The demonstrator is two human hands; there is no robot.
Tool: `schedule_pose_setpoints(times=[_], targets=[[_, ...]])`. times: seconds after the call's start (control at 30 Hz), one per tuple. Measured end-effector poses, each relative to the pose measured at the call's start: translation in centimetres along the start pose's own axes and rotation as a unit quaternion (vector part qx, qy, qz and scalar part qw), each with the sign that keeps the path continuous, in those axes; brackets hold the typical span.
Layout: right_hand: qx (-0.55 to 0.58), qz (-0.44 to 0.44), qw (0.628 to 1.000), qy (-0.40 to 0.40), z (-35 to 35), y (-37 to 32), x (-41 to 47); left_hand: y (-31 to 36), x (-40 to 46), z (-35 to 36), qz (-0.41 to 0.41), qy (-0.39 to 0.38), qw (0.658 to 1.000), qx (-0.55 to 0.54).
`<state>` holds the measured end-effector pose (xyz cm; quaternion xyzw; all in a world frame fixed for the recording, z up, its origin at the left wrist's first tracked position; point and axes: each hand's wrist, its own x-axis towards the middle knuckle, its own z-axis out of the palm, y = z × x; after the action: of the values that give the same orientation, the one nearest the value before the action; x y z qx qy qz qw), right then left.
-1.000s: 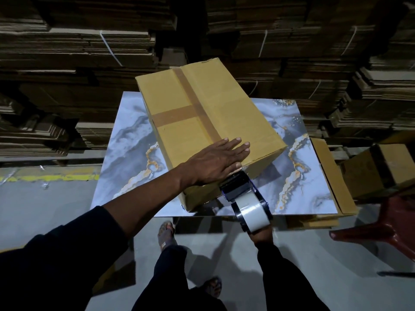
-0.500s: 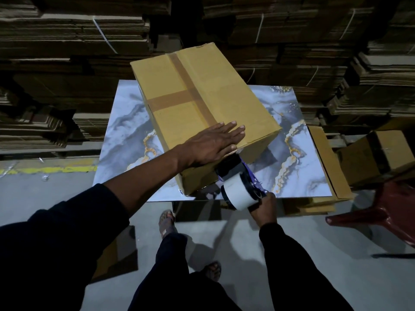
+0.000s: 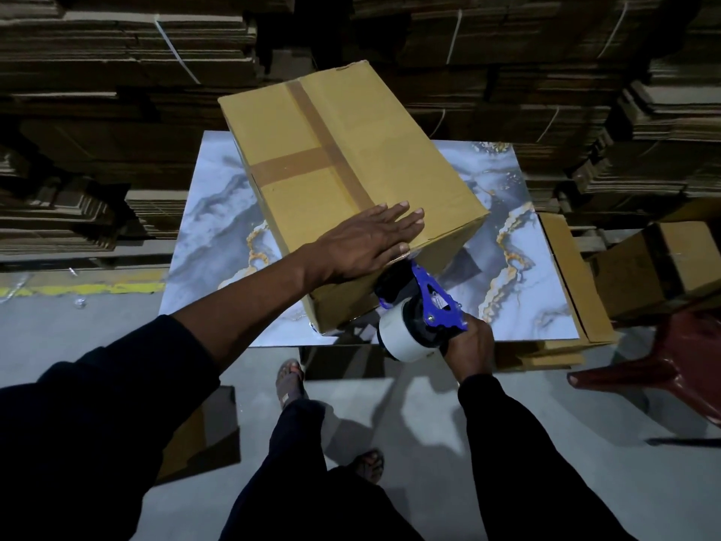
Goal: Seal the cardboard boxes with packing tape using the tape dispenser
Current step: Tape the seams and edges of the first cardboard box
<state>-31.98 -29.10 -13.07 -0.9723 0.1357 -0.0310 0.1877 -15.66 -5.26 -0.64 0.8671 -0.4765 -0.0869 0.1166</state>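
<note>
Here the left hand (image 3: 364,244) lies flat, fingers straight, on the smooth brown cardboard box (image 3: 351,181) on the shiny marble-look table (image 3: 210,228). The right hand (image 3: 466,341) grips the blue plastic tape dispenser (image 3: 421,306), its white round roll against the box's near side. Its small label is too small to read.

Dark long sleeves are worn on both arms, near black in the dim light. The left sleeve (image 3: 117,415) is seen pushed up towards the elbow, leaving the forearm bare down to the left hand (image 3: 366,244). The right sleeve (image 3: 519,435) is seen reaching the wrist, just short of the right hand (image 3: 468,345). Dark trousers (image 3: 300,454) of the same shade are worn on both legs. Open sandals are worn; straps are seen across the forward foot (image 3: 290,380), and bare toes at the rear foot (image 3: 368,464). No markings can be made out on the clothing
</note>
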Motion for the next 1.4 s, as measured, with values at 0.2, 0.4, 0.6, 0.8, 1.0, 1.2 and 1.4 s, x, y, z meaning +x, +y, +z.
schedule_pose_setpoints(times=[0.2,0.4,0.6,0.8,1.0,1.2,1.4], targets=[[-0.060,-0.011,0.998,0.029,-1.5,0.9,1.1,-0.1,-0.1,0.0,0.005,0.003,1.000,-0.001],[-0.009,-0.009,0.999,0.034,-1.7,3.2,-0.3,-0.1,-0.2,0.0,0.005,0.009,1.000,-0.002],[0.288,0.121,0.948,-0.067,-2.7,3.6,-1.6,-0.2,-0.2,0.0,0.008,0.023,0.999,-0.023],[0.514,0.228,0.820,-0.110,-4.0,1.0,-2.0,0.0,-0.2,0.0,0.011,0.025,0.999,-0.031],[0.634,0.178,0.747,-0.094,-8.0,-1.8,0.1,1.6,1.3,0.6,-0.054,-0.004,0.996,0.070],[0.645,0.177,0.735,-0.117,-10.0,-4.9,1.2,3.8,1.7,1.8,-0.108,0.008,0.989,0.097],[0.661,0.157,0.724,-0.121,-11.6,-7.4,1.9,4.0,1.4,1.1,-0.091,-0.008,0.986,0.141]])
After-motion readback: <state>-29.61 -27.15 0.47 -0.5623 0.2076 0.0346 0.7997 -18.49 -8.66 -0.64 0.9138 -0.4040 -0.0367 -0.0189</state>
